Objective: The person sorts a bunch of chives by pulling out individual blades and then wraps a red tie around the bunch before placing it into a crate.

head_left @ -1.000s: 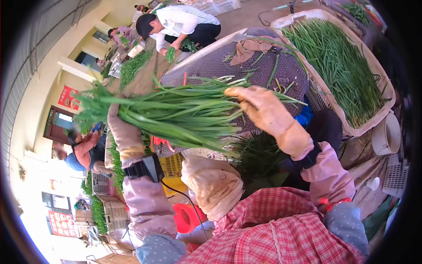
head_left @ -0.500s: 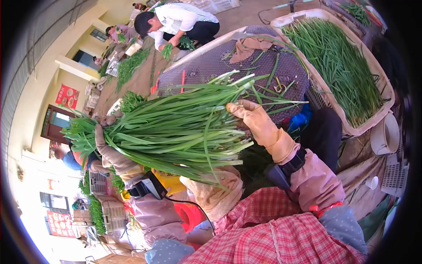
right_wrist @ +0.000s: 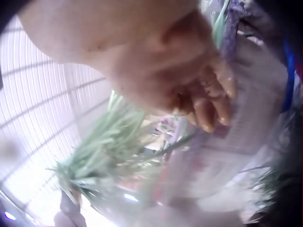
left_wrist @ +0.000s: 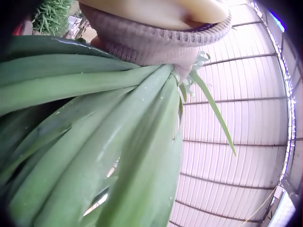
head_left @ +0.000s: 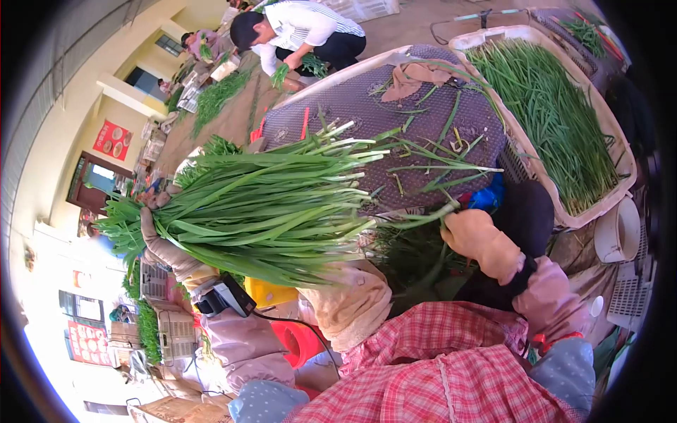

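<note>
A large bunch of long green stalks [head_left: 261,204] lies sideways in the air, pale cut ends fanned to the right. My gloved left hand [head_left: 166,243] grips it near the leafy end; in the left wrist view the glove cuff [left_wrist: 142,40] sits over broad green leaves [left_wrist: 109,137]. My gloved right hand [head_left: 483,243] is apart from the bunch, right of its pale ends, fingers curled round a few loose stalks [head_left: 427,216]. The right wrist view is blurred, showing the right hand [right_wrist: 175,75] with curled fingers and the bunch [right_wrist: 109,151] beyond.
A mesh-covered surface [head_left: 338,106] with scattered stalks and a brown cloth [head_left: 416,79] lies beyond the bunch. A long crate [head_left: 627,151] of green stalks stands at right, beside a white bucket [head_left: 617,229]. A red basin [head_left: 300,345] is below; a crouching person [head_left: 303,32] is farther off.
The right hand has left the bunch's pale ends and moved right and down, with loose stalks in its fingers. The left hand has tipped the bunch over and shifted it left.
</note>
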`<act>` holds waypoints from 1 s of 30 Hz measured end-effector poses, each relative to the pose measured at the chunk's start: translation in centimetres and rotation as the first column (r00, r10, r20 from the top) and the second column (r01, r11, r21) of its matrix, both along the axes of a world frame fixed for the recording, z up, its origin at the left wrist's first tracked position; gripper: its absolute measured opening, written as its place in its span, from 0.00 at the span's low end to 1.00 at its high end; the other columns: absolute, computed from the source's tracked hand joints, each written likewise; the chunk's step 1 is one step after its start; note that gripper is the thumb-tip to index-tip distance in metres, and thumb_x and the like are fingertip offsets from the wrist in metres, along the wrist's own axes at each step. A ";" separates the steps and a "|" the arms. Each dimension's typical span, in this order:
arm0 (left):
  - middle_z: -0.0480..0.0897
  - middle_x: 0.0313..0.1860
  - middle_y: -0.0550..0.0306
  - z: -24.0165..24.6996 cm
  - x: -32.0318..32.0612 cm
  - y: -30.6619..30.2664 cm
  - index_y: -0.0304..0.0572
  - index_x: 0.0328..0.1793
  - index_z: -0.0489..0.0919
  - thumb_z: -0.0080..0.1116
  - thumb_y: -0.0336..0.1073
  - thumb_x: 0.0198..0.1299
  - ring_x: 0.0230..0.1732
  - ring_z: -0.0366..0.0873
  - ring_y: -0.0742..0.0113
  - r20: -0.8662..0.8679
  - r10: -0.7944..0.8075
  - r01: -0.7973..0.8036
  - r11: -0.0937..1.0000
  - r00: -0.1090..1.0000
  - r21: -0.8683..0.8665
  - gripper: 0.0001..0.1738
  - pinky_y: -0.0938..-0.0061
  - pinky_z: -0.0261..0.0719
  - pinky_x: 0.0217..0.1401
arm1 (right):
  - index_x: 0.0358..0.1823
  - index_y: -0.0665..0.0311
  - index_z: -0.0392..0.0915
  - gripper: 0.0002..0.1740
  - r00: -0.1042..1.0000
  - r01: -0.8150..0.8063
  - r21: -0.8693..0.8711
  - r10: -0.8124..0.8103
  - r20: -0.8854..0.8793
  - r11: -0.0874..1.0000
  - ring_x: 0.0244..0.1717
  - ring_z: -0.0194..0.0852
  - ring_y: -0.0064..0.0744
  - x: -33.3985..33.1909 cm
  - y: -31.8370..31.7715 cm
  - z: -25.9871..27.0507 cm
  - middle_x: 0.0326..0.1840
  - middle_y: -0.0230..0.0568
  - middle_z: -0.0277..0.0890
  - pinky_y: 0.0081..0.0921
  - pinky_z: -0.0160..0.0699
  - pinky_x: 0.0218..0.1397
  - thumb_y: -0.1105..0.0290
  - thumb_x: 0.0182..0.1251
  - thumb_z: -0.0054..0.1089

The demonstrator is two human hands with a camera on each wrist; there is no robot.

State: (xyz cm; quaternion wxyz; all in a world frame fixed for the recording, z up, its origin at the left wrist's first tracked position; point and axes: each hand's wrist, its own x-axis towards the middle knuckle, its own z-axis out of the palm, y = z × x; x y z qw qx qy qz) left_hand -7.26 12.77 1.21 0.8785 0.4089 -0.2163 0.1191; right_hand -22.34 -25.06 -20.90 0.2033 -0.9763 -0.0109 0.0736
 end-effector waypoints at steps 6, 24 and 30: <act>0.78 0.35 0.57 0.6 -1.4 -1.2 0.43 0.38 0.75 0.58 0.40 0.61 0.49 0.74 0.56 -0.030 0.040 -0.040 0.999 0.999 0.003 0.09 0.58 0.70 0.61 | 0.44 0.59 0.78 0.17 0.797 0.104 0.129 -0.160 0.582 0.986 0.38 0.82 0.44 0.8 1.6 11.4 0.34 0.43 0.81 0.38 0.80 0.41 0.58 0.57 0.65; 0.80 0.36 0.56 -0.5 0.0 1.4 0.42 0.42 0.75 0.54 0.36 0.64 0.48 0.76 0.58 0.010 -0.096 0.097 0.994 0.995 -0.057 0.07 0.57 0.70 0.67 | 0.45 0.60 0.79 0.11 0.989 -0.077 0.738 -0.042 0.142 0.671 0.31 0.80 0.36 0.4 1.3 1.2 0.33 0.43 0.78 0.30 0.77 0.33 0.63 0.66 0.60; 0.73 0.35 0.59 0.6 -1.9 -0.4 0.43 0.42 0.73 0.54 0.35 0.65 0.45 0.73 0.59 0.009 0.019 -0.019 1.000 1.000 -0.002 0.05 0.57 0.69 0.65 | 0.62 0.62 0.68 0.30 0.913 -0.308 0.416 0.143 0.382 0.856 0.59 0.72 0.50 -1.4 0.6 6.5 0.57 0.51 0.75 0.40 0.72 0.61 0.68 0.57 0.67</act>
